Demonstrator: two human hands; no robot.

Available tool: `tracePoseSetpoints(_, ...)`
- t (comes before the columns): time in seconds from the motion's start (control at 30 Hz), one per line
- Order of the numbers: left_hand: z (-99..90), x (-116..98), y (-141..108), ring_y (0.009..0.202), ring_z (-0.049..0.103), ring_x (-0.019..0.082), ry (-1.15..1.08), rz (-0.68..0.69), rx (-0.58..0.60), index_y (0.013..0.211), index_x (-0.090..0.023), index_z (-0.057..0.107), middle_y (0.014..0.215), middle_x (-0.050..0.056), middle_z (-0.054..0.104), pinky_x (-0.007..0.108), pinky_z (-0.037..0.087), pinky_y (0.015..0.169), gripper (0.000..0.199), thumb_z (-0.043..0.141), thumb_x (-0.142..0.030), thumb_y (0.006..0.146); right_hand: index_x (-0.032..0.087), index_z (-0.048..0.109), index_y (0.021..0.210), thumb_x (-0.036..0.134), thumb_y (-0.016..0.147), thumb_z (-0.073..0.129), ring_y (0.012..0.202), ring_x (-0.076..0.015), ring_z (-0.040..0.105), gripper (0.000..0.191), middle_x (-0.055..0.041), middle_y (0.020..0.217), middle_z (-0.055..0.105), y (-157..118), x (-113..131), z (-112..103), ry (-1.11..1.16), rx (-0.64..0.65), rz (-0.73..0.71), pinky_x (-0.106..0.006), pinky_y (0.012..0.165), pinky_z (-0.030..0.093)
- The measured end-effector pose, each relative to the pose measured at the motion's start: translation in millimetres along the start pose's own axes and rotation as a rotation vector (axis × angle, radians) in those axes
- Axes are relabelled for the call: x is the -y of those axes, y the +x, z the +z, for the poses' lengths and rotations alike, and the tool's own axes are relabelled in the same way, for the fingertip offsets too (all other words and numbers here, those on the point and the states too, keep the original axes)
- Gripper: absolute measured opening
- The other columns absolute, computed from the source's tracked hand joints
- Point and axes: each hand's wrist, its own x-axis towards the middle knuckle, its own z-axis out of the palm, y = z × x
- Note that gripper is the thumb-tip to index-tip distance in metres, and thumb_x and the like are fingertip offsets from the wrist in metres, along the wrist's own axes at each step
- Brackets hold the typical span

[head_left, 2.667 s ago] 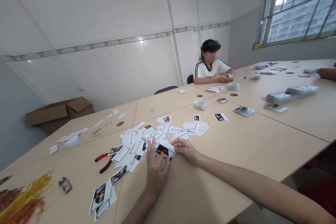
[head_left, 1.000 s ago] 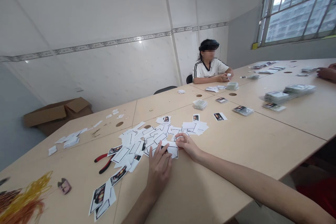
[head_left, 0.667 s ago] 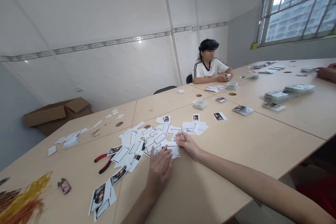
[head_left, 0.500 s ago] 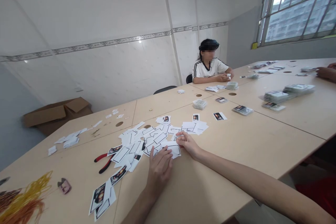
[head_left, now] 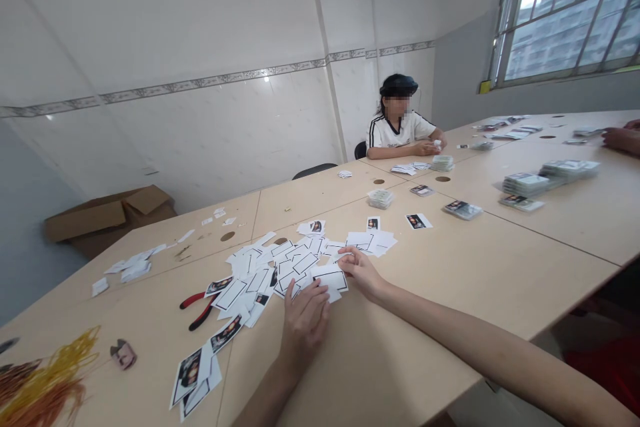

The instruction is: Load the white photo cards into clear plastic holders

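A white card with a black border (head_left: 331,276) lies over other white cards between my hands, at the near edge of a loose card pile (head_left: 295,267). My left hand (head_left: 304,317) holds the cards' near left side, its fingers bent over them and the thumb partly hidden. At the card's right end, the curled fingers of my right hand (head_left: 364,273) pinch its edge. Pliers with red and black handles (head_left: 197,310) lie left of the pile. Photo-printed cards (head_left: 190,370) overlap near the table's front.
Yellow cords (head_left: 67,367) and a small pink clip-like object (head_left: 123,353) lie at left. Stacks of wrapped cards (head_left: 525,183) stand at right. A co-worker (head_left: 400,123) sits across the table, handling something small. A cardboard box (head_left: 105,217) is beyond the left edge.
My right hand has shifted slightly right and up with the top card, which shows more of its bordered face. My left hand has stayed nearly still.
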Motion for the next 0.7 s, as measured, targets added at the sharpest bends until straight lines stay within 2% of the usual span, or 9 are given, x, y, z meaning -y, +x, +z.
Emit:
tracePoseSetpoints(0.4, 0.3, 0.4, -1.5, 0.092, 0.059, 0.017, -0.039, -0.032, -0.008, 0.088, -0.019, 0.052, 0.085, 0.002, 0.066, 0.044, 0.025, 0.096, 0.019, 0.045, -0.008, 0.075, 0.02, 0.046, 0.085, 0.021, 0.061, 0.057, 0.045, -0.0055, 0.032, 0.026, 0.0096, 0.05, 0.037, 4.9, -4.5, -3.6, 0.025, -0.024, -0.01, -0.02, 0.045, 0.024)
tracePoseSetpoints(0.7, 0.0, -0.7, -1.5, 0.088, 0.06, 0.016, -0.04, -0.04, -0.01, 0.087, -0.02, 0.052, 0.084, 0.001, 0.066, 0.042, 0.026, 0.094, 0.019, 0.044, -0.008, 0.075, 0.021, 0.046, 0.085, 0.022, 0.062, 0.058, 0.046, -0.0055, 0.032, 0.026, 0.0095, 0.051, 0.038, 11.2, -7.0, -8.2, 0.068, -0.048, -0.033, -0.02, 0.046, 0.024)
